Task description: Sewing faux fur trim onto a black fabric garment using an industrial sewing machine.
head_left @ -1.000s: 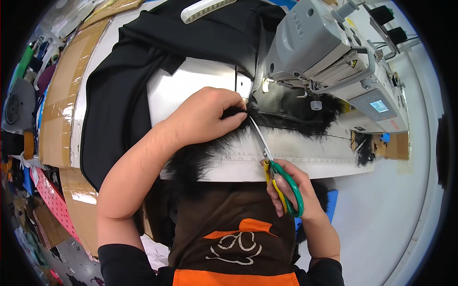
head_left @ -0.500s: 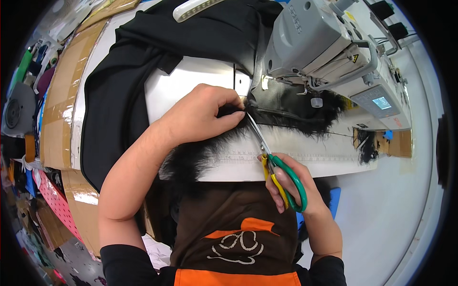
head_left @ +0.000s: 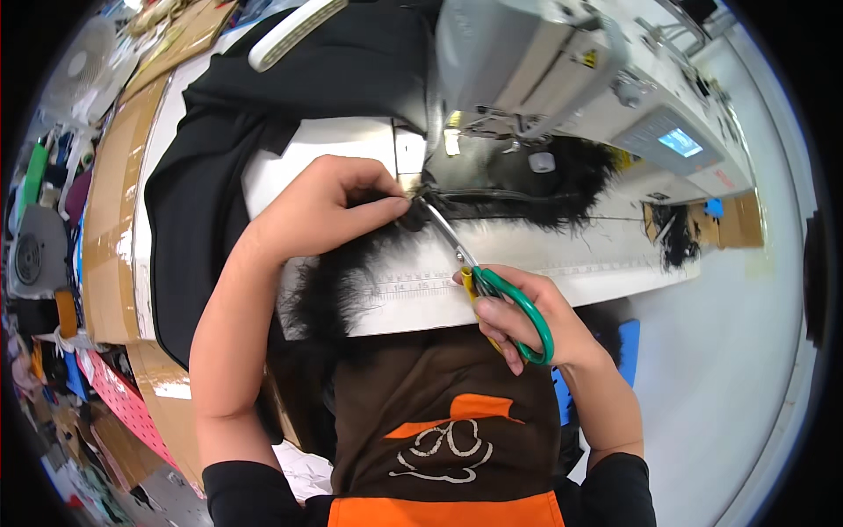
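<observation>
My left hand (head_left: 338, 206) is closed in a pinch on a black fluffy fur trim (head_left: 320, 299), which hangs down beneath the wrist toward the table's front edge. In my right hand (head_left: 562, 325) is a pair of scissors (head_left: 446, 233) with green and yellow handles, my fingers through the loops. The blades point up and left, their tips at the dark material just right of my left fingertips. More fur edges the black fabric piece (head_left: 500, 171) lying under the sewing machine (head_left: 527, 61). Exactly what lies between the blade tips is too small to tell.
A large black garment fabric (head_left: 198, 228) covers the left and back of the white sewing table (head_left: 351, 303). A ruler strip (head_left: 399, 288) runs along its front. A white lamp bar (head_left: 294, 33) hangs at the back. Cardboard (head_left: 118, 220) lines the left; black scraps (head_left: 676, 233) sit at right.
The whole view has shifted, so the machine appears further left. The scissor handles look closer together. My left fingers still pinch the trim, with the blade tips close beside them.
</observation>
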The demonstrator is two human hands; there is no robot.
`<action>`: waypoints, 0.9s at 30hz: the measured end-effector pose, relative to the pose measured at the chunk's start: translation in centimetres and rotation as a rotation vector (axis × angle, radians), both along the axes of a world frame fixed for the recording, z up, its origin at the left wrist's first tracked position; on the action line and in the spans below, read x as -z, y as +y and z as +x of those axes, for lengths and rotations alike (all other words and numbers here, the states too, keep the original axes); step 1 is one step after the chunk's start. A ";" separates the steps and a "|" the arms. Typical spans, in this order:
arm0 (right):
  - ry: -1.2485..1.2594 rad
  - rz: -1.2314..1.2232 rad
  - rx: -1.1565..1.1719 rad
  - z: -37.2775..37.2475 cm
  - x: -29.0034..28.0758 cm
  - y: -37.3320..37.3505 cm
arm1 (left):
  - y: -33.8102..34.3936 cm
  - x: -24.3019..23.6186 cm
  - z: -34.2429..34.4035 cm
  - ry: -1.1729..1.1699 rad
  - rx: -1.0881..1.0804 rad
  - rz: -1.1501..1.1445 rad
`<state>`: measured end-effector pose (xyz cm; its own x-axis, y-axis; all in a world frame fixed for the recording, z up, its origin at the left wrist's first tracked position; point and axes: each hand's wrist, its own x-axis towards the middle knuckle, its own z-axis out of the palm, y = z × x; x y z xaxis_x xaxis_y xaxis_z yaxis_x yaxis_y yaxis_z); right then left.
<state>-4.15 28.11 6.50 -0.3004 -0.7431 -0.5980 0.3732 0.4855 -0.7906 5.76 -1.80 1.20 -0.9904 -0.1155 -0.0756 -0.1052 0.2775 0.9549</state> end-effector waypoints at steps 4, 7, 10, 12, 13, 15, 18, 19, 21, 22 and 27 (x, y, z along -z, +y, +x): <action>-0.065 -0.044 -0.078 -0.9 0.8 3.0 | -1.3 -0.5 -0.2 -0.094 -0.115 0.115; 0.019 -0.025 0.001 -2.1 0.7 6.8 | -2.0 0.7 -0.3 0.033 -0.279 0.168; 0.392 0.015 0.242 -3.3 0.4 10.6 | -2.2 1.3 -0.1 0.064 -0.307 0.168; 0.836 0.094 0.287 -4.8 1.4 12.5 | -2.1 1.4 0.3 0.100 -0.340 0.123; 0.841 0.095 0.317 -5.4 1.3 12.9 | -1.5 1.3 -0.1 0.112 -0.323 0.115; 1.366 0.297 0.276 -7.2 1.1 13.3 | 0.1 0.6 -0.4 0.086 -0.308 0.046; 1.481 0.401 0.238 -10.1 2.1 12.4 | 3.7 -0.9 -0.2 -0.003 -0.214 -0.110; 1.530 0.362 0.273 -10.2 2.5 11.8 | 5.4 -1.1 0.0 0.053 -0.168 -0.212; 1.683 0.196 0.282 -10.2 3.1 10.7 | 10.2 -4.0 -0.6 0.206 -0.099 -0.343; 1.786 0.062 0.250 -9.7 3.1 10.2 | 11.9 -4.8 -1.0 0.292 -0.065 -0.375; 0.621 -0.417 0.024 -3.5 1.4 9.6 | 19.7 -5.9 -6.7 0.543 -0.036 -0.217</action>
